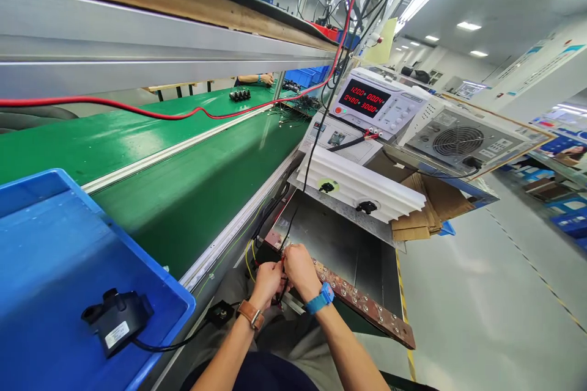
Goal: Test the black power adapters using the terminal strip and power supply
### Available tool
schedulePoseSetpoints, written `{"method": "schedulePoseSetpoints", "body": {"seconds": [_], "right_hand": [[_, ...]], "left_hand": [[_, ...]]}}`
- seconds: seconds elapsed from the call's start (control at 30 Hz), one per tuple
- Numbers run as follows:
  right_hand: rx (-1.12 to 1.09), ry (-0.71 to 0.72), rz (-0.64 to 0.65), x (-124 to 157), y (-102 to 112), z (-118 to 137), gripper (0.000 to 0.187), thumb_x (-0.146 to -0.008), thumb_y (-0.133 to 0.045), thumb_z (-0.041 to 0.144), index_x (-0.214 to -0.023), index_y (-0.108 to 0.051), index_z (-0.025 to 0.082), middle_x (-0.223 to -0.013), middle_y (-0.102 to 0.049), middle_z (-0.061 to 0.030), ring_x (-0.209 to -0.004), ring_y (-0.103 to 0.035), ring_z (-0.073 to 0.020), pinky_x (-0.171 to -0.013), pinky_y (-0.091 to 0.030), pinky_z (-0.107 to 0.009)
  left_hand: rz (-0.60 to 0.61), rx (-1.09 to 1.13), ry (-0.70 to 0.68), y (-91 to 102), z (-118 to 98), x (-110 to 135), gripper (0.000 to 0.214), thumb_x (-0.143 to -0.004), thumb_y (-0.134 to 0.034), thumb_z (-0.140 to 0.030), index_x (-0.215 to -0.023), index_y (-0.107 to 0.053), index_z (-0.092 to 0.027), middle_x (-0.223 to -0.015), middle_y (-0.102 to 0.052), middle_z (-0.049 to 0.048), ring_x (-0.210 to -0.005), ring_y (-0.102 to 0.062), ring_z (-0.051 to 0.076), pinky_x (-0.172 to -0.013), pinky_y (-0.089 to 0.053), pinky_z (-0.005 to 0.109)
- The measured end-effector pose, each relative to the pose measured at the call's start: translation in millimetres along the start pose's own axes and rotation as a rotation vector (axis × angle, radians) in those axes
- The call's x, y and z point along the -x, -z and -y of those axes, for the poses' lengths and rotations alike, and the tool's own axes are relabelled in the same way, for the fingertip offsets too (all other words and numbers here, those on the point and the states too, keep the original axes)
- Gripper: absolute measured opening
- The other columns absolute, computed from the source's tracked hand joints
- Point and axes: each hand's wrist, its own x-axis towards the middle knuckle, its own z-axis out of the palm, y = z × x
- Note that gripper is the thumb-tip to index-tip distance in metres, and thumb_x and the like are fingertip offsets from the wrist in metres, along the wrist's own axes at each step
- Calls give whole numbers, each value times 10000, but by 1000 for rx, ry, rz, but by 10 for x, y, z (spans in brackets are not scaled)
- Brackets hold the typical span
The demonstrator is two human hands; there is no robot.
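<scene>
My left hand (268, 283) and my right hand (300, 271) meet low in the view, their fingers pinching thin red and black wires (281, 275) in front of an open metal chassis (334, 238). A rust-spotted copper busbar with a row of holes (364, 302) lies just right of my right hand, which wears a blue wrist strap (321, 299). A brown leather watch strap (250, 314) circles my left wrist. Exactly where the wires end is hidden behind my fingers.
A blue bin (68, 256) holding a black corded part fills the lower left, beside a green conveyor belt (192, 165). A bench power supply (378, 104), a white finned panel (362, 186) and cardboard stand to the right. A co-worker's hand (266, 79) rests beyond the belt.
</scene>
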Motion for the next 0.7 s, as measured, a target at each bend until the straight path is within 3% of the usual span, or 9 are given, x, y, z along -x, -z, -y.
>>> {"method": "schedulePoseSetpoints", "body": {"seconds": [0.17, 0.43, 0.7], "right_hand": [[39, -12, 27, -6, 37, -8, 314, -934, -457, 16, -1056, -743, 56, -1025, -705, -194, -1062, -616, -279, -831, -435, -298], [105, 21, 58, -6, 89, 46, 331, -932, -439, -7, -1010, -757, 44, -1043, -711, -184, -1069, -609, -283, -863, -433, -299], [137, 51, 72, -24, 74, 88, 278, -951, -487, 33, -1042, -750, 41, -1085, -707, -182, -1083, -607, -293, -896, -432, -309]], "left_hand": [[-10, 32, 27, 1, 5, -26, 413, -843, -692, -413, -577, -454, -207, -470, -504, -26, -409, -494, 113, -488, -447, 259], [-8, 57, 4, -12, -37, 35, 398, -857, -671, -353, -554, -464, -200, -446, -476, -38, -387, -452, 98, -476, -428, 247], [6, 62, -34, -15, -50, 58, 466, -818, -716, -390, -495, -437, -204, -405, -405, -55, -374, -404, 85, -445, -379, 231]]}}
